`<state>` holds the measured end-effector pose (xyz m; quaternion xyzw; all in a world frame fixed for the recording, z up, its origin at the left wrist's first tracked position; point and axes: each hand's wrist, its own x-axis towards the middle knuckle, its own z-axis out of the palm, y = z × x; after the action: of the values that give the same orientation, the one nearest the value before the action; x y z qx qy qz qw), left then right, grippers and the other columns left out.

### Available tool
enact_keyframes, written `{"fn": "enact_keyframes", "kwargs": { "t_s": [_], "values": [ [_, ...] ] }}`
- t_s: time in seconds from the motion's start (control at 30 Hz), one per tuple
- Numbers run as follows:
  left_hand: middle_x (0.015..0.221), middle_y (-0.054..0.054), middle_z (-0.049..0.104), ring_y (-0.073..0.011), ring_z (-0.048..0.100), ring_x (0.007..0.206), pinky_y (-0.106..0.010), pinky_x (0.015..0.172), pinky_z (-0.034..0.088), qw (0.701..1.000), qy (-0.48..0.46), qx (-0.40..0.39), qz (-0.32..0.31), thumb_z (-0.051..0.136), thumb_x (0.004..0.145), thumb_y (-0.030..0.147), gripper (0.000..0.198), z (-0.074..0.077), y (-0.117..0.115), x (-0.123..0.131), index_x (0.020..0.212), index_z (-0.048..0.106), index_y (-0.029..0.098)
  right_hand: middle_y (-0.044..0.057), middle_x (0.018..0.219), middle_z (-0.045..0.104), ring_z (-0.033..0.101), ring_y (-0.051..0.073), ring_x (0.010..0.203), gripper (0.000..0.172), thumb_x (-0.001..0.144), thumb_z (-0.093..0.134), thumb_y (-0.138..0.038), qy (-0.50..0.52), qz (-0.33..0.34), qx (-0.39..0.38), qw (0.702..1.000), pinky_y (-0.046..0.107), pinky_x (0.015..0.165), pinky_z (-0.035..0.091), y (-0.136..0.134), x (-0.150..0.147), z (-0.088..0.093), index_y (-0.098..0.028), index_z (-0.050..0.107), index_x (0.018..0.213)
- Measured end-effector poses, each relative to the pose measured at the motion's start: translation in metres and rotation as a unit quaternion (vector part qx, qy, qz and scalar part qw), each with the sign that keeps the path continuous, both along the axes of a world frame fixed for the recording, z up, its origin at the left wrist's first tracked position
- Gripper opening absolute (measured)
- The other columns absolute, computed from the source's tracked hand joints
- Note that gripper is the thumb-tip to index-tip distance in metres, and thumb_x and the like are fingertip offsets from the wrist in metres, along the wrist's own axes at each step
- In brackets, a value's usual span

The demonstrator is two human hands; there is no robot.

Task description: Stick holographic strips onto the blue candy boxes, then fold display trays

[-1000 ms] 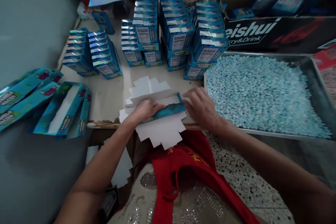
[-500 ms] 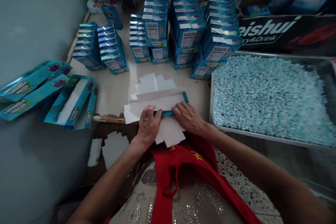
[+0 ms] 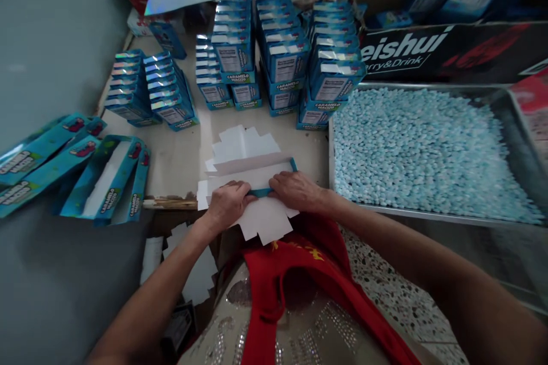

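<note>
A partly folded cardboard box [image 3: 259, 173], white inside with a blue outer side, lies at the table's front edge. My left hand [image 3: 229, 201] is closed on its near wall toward the left end, with the thumb low against the blue face. Nearer the right end, my right hand [image 3: 294, 189] grips the same wall, fingers bent over the top into the box. The right end wall stands upright, while the left end flaps lie spread out. Behind the box are white flat cardboard blanks [image 3: 244, 145] with stepped edges. A white flap [image 3: 266, 219] extends toward my red apron [image 3: 261, 296].
Stacked blue candy boxes [image 3: 233, 57] stand at the back of the table. Open blue display trays [image 3: 109, 182] sit at left by the grey wall [image 3: 38, 274]. At right are a metal tray [image 3: 330, 154] of pale blue candies [image 3: 419, 148] and a black carton [image 3: 454, 54].
My left hand has shifted slightly left along the near wall, its fingers now curled tighter. My right hand stays near the right end. The whole view has turned a little to the right.
</note>
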<state>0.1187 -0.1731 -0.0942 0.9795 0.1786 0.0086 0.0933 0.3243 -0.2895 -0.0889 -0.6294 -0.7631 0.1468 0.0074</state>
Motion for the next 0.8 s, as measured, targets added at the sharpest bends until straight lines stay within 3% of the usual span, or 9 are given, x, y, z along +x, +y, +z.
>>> {"fn": "enact_keyframes", "kwargs": {
  "t_s": [0.07,0.13,0.3,0.5,0.57,0.67,0.73,0.8],
  "values": [
    [0.093,-0.008,0.069,-0.0254,0.065,0.092,-0.035,0.076,0.049,1.000,0.014,-0.006,-0.006,0.061,0.097,0.022,0.005,0.006,-0.005,0.005,0.099,0.065,0.020,0.010,0.098,0.072,0.063,0.022,0.087,0.019,0.103,0.056,-0.034,0.019,-0.001,-0.022,1.000,0.032,0.067,0.032,0.002,0.000,0.004,-0.016,0.062,0.103],
    [0.098,-0.009,0.068,-0.0264,0.064,0.097,-0.036,0.079,0.051,1.000,0.028,-0.003,-0.011,0.059,0.095,0.015,0.009,0.010,-0.012,0.009,0.100,0.065,0.019,0.010,0.100,0.072,0.064,0.022,0.089,0.014,0.100,0.061,-0.029,0.031,0.008,-0.010,0.999,0.031,0.068,0.033,0.001,-0.001,0.005,-0.016,0.062,0.103],
    [0.095,-0.011,0.069,-0.0280,0.064,0.093,-0.037,0.073,0.051,1.000,0.030,-0.006,0.005,0.061,0.096,0.026,0.008,0.009,-0.017,0.007,0.097,0.066,0.020,0.009,0.101,0.069,0.062,0.021,0.092,0.008,0.099,0.057,-0.019,0.029,0.037,0.059,0.997,0.031,0.070,0.036,-0.010,-0.004,-0.004,-0.016,0.061,0.106],
    [0.095,-0.004,0.074,-0.0198,0.070,0.090,-0.028,0.077,0.049,0.981,0.006,-0.186,-0.060,0.065,0.093,0.025,0.007,0.009,0.013,0.010,0.096,0.071,0.021,0.009,0.102,0.069,0.064,0.020,0.086,0.017,0.098,0.062,-0.022,0.032,0.024,-0.005,0.999,0.030,0.068,0.038,-0.008,-0.004,0.007,-0.018,0.062,0.114],
    [0.096,-0.003,0.075,-0.0188,0.070,0.090,-0.027,0.077,0.049,0.974,0.007,-0.210,-0.082,0.064,0.093,0.025,0.010,0.013,0.018,0.011,0.098,0.072,0.021,0.011,0.109,0.069,0.065,0.020,0.090,0.023,0.096,0.064,-0.023,0.051,0.023,-0.026,0.998,0.030,0.071,0.043,-0.011,-0.001,0.016,-0.017,0.063,0.118],
    [0.099,-0.006,0.074,-0.0202,0.069,0.093,-0.028,0.075,0.049,0.981,0.030,-0.142,-0.131,0.060,0.092,0.015,0.019,0.022,0.019,0.007,0.105,0.072,0.021,0.011,0.114,0.069,0.066,0.020,0.099,0.029,0.094,0.066,-0.020,0.144,0.041,-0.024,0.988,0.031,0.082,0.049,-0.018,0.010,0.033,-0.017,0.064,0.123],
    [0.097,-0.006,0.073,-0.0204,0.068,0.091,-0.028,0.072,0.049,0.983,0.048,-0.083,-0.159,0.054,0.089,0.006,0.028,0.029,0.021,0.003,0.105,0.071,0.022,0.008,0.115,0.071,0.066,0.018,0.104,0.032,0.094,0.058,-0.009,0.204,0.054,0.012,0.977,0.030,0.088,0.050,-0.019,0.025,0.047,-0.019,0.066,0.124],
    [0.093,-0.006,0.073,-0.0202,0.067,0.088,-0.028,0.071,0.050,0.981,0.052,-0.040,-0.182,0.051,0.087,0.001,0.033,0.034,0.027,0.002,0.100,0.071,0.022,0.006,0.119,0.071,0.064,0.018,0.111,0.047,0.090,0.047,0.003,0.194,0.048,0.075,0.977,0.033,0.094,0.049,-0.013,0.043,0.059,-0.022,0.067,0.125]
  ]
}}
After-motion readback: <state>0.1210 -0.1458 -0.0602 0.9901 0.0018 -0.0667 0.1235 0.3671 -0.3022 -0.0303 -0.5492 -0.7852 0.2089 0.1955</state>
